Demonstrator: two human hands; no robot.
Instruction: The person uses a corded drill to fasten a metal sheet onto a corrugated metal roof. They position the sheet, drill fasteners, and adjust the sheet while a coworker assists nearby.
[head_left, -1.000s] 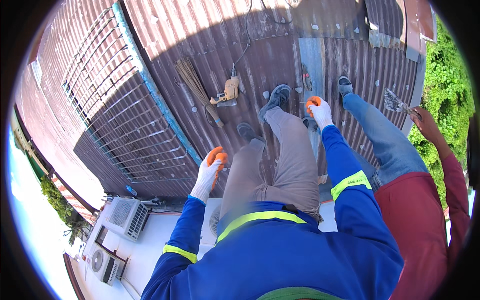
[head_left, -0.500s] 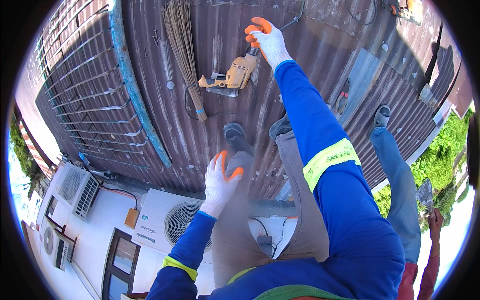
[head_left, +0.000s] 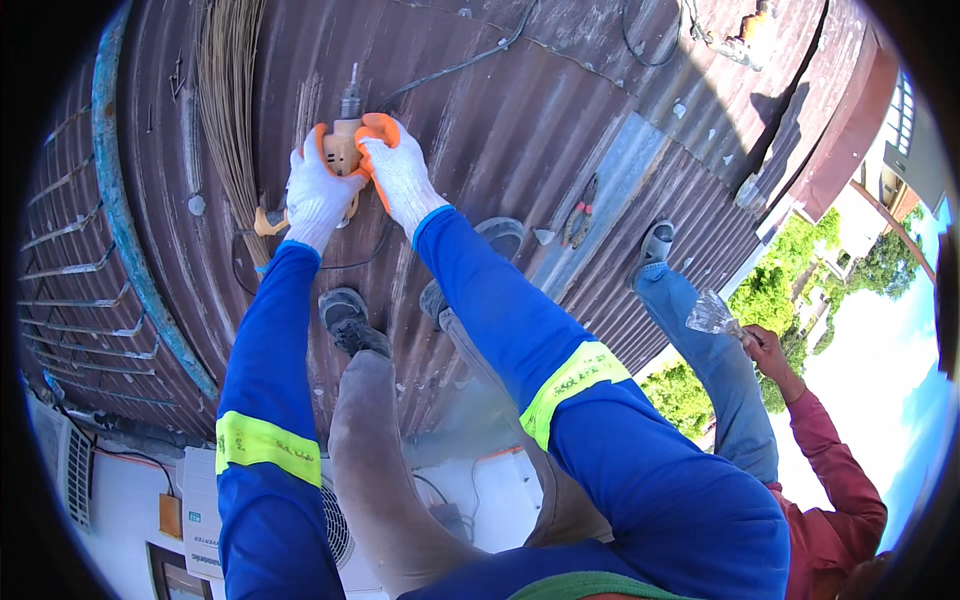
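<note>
A yellow power drill [head_left: 343,148] is between my hands over the corrugated roof, its chuck and thin bit pointing away from me. My left hand [head_left: 320,200], in a white glove with orange fingertips, is closed on the drill's body from the left. From the right, my right hand [head_left: 402,178], gloved alike, has its fingers curled round the body near the chuck. The drill's handle [head_left: 268,222] shows left of my left wrist; its middle part is hidden by the gloves. A dark cord [head_left: 375,255] loops on the roof below it.
A stick broom [head_left: 230,110] lies left of the drill, beside a blue-edged metal grille [head_left: 125,210]. Red-handled pliers [head_left: 578,212] rest right of my feet. A co-worker's hand [head_left: 765,352] holds a flat scraper-like tool [head_left: 712,314] near the roof edge. Another power tool [head_left: 752,30] lies far right.
My left hand has risen from beside my knee to the drill. My right hand has come from the chuck end onto its body. The drill has turned, its bit now pointing away; my view has shifted right.
</note>
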